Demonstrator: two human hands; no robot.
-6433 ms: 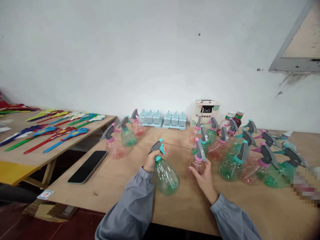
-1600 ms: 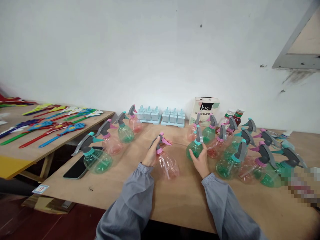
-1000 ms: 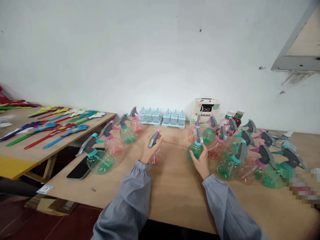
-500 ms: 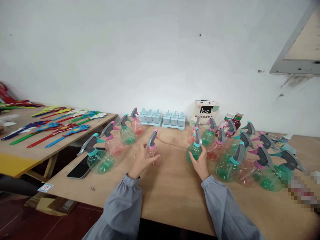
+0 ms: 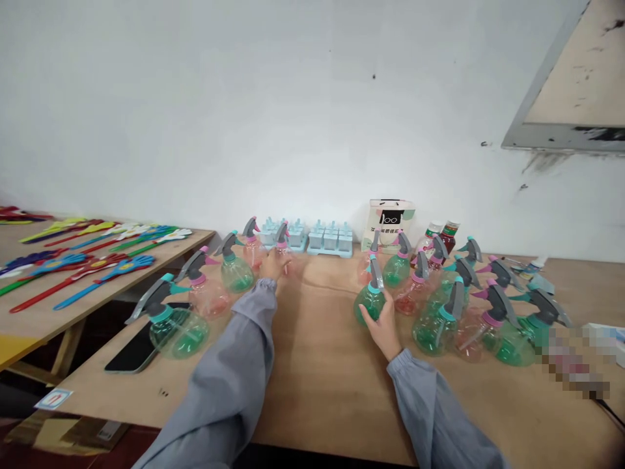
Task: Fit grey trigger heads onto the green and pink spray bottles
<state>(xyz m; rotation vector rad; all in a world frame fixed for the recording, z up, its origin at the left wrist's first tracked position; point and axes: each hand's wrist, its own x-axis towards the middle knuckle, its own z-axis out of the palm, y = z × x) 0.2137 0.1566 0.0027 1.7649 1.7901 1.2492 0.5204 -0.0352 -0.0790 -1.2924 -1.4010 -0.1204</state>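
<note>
My left hand reaches to the back of the table, closed around a pink spray bottle with a grey and pink trigger head. That bottle stands beside another pink spray bottle and the pale blue popsicle molds. My right hand grips a green spray bottle with a grey and turquoise head, near the middle of the table. At left a green spray bottle, a pink one and a larger green one stand in a slanting row.
Several more spray bottles crowd the right side. Popsicle molds, a printed box and sauce bottles line the wall. A phone lies at left. Hand-shaped clappers cover the neighbouring table.
My left hand has carried the pink spray bottle away from me to the back row, near the molds. My right hand stays on the green bottle. The view has shifted slightly right.
</note>
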